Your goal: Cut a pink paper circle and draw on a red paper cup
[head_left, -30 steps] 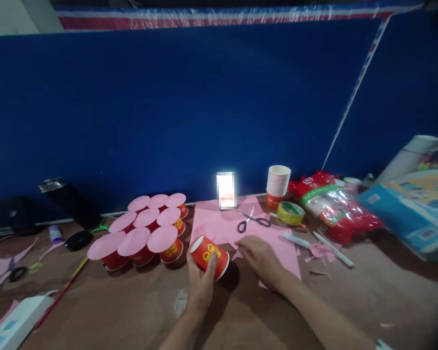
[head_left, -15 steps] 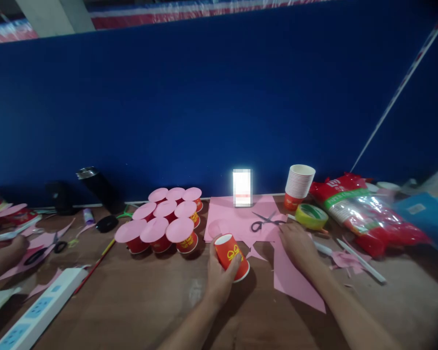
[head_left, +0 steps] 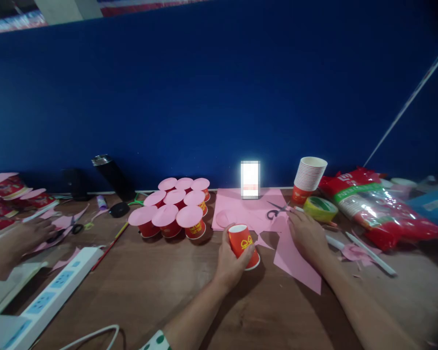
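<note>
My left hand (head_left: 230,265) is wrapped round a red paper cup (head_left: 241,240) with yellow print. The cup leans to one side, its white opening facing up and away from me. On the right, my right hand (head_left: 306,233) rests with fingers stretched over pink paper, by the handles of black scissors (head_left: 275,210). A short white item lies just past its fingertips. A pink paper sheet (head_left: 233,206) is spread behind the cup, with a cut pink piece (head_left: 299,267) under my right forearm. To the left stand several red cups (head_left: 171,229) topped with pink discs (head_left: 165,215).
A stack of paper cups (head_left: 310,177), yellow tape (head_left: 319,209) and a red plastic bag of cups (head_left: 372,209) stand right. A power strip (head_left: 54,287), black flask (head_left: 111,177) and another person's hand (head_left: 18,243) are left. A bright blurred screen (head_left: 250,180) leans against the blue partition (head_left: 204,97).
The view has shifted, so everything sits farther right and higher. Both my hands keep about the same places over the table. The other person's hand shows more fully.
</note>
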`<state>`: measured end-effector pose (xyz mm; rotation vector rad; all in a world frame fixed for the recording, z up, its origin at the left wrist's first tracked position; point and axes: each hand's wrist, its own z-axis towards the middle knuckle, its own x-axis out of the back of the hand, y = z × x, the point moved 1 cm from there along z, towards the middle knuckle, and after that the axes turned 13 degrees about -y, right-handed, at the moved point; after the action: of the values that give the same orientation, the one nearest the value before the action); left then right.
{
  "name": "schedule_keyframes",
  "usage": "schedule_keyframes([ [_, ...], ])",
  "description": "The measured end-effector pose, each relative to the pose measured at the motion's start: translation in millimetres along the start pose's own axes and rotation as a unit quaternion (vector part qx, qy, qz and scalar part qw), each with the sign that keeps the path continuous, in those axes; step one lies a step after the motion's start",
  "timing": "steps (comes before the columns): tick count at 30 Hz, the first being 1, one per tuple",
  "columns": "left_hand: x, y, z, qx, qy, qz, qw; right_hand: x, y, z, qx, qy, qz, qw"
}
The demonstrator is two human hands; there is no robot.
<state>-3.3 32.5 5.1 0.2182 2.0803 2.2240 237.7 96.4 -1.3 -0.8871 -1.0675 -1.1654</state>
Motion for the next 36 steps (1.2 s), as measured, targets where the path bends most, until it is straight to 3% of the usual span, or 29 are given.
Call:
schedule_keyframes([
  [4,0.8,0.0,1.9,-0.005,-0.002,0.014,1.0,-2.7,-2.5,2.9,0.034,0.041,0.161,0.985],
  [7,2.3,-1.9,3.6,0.0,0.001,0.026,1.0,2.8,7.2,6.9,-0.01,0.08,0.275,0.958],
  [12,4.4,-6.0,5.7,0.002,0.011,0.064,0.998,34.5,36.1,7.5,-0.098,0.14,0.332,0.928],
  [17,5.4,-10.0,7.3,-0.009,0.012,0.076,0.997,62.4,58.3,-8.8,-0.142,0.164,0.406,0.888],
  [25,4.2,-4.2,5.8,-0.005,0.012,0.076,0.997,59.2,83.8,-35.9,-0.143,0.064,0.268,0.951],
  [30,3.3,-1.4,5.1,0.001,0.008,0.061,0.998,49.1,72.6,-44.3,-0.109,-0.021,0.151,0.982],
  [36,3.5,0.0,4.3,-0.003,0.015,0.067,0.998,32.8,57.0,-47.2,-0.084,-0.071,0.032,0.993],
])
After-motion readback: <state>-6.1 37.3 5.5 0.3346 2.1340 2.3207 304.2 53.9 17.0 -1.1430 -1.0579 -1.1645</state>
